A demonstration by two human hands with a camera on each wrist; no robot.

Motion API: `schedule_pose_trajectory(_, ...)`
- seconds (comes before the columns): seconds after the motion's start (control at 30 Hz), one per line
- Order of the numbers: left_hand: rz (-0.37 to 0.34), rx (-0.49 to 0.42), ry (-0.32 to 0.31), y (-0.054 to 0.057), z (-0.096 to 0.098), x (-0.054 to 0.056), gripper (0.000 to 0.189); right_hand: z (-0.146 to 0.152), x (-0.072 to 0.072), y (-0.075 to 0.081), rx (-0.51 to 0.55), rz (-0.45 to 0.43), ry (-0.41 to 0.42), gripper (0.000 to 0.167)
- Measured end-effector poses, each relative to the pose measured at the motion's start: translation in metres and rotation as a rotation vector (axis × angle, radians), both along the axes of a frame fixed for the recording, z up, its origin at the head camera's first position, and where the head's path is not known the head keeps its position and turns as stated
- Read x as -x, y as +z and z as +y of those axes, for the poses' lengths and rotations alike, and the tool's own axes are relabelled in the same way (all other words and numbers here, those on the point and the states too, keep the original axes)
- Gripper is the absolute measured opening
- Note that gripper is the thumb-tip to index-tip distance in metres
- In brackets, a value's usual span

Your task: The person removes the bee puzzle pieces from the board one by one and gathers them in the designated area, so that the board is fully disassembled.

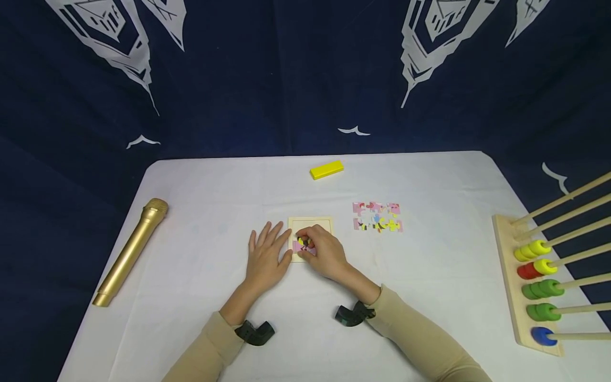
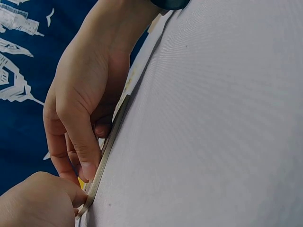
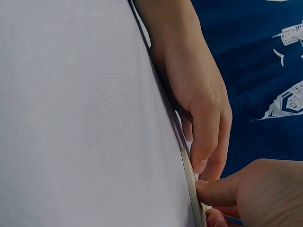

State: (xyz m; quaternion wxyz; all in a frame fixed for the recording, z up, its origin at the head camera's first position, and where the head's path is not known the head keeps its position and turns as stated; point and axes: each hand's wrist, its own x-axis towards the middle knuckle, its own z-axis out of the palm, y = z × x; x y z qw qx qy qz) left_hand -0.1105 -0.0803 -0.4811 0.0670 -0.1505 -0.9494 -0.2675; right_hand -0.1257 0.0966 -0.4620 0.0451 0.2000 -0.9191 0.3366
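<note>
A small light-wood puzzle tray point(image 1: 326, 220) lies on the white table. Inside it show pink, black and yellow puzzle pieces point(image 1: 304, 244), partly covered by fingers. The left hand point(image 1: 269, 258) lies palm down with fingers spread, thumb and index finger at the tray's left edge. Over the tray, the right hand point(image 1: 325, 253) has bent fingers and thumb around the pieces. In the left wrist view, the right hand point(image 2: 87, 99) reaches down to the tray point(image 2: 106, 153). Seen from the right wrist, the left hand point(image 3: 201, 99) rests against the tray's far end.
Loose puzzle pieces point(image 1: 377, 217) lie grouped right of the tray. A yellow block point(image 1: 326, 170) is near the back edge. At left lies a gold microphone point(image 1: 131, 252); at right, a wooden peg board point(image 1: 511, 286) with coloured rings. A dark blue printed cloth point(image 1: 286, 79) hangs behind.
</note>
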Motion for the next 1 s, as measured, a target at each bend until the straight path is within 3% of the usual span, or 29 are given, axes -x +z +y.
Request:
schedule_pose_trajectory(0.57,-0.004,-0.014,-0.005,0.001,0.0004,-0.0009,0.047,-0.0008,-0.0004,0.0013,-0.041,-0.019,0.011,0.034)
schedule_pose_trajectory(1.0,-0.003,-0.012,-0.002,-0.0008,0.0004,-0.0001,0.047,-0.0005,-0.0004,0.0021,-0.003,-0.023,0.007,0.038)
